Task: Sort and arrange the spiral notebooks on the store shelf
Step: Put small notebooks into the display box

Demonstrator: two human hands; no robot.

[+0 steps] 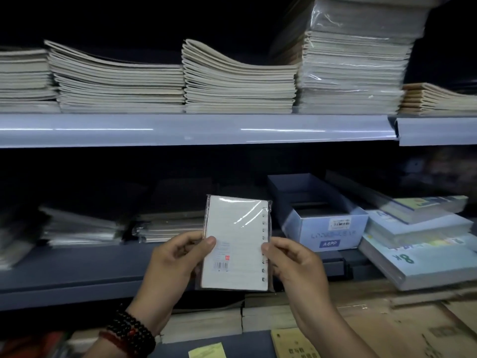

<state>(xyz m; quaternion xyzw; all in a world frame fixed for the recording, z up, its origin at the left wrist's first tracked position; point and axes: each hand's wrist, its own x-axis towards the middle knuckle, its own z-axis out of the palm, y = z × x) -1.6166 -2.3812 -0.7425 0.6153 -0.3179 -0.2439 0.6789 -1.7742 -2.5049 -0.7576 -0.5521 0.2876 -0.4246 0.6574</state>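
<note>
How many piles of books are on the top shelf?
5: far-left pile, left wavy pile, middle wavy pile, tall wrapped pile, short brown pile at right. More may be out of view.

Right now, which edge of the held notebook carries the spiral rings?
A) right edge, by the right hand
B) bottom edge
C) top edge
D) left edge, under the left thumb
A: the rings run down the right edge of the plastic-wrapped notebook, where the right hand pinches it; the left hand grips the plain opposite edge.
</note>
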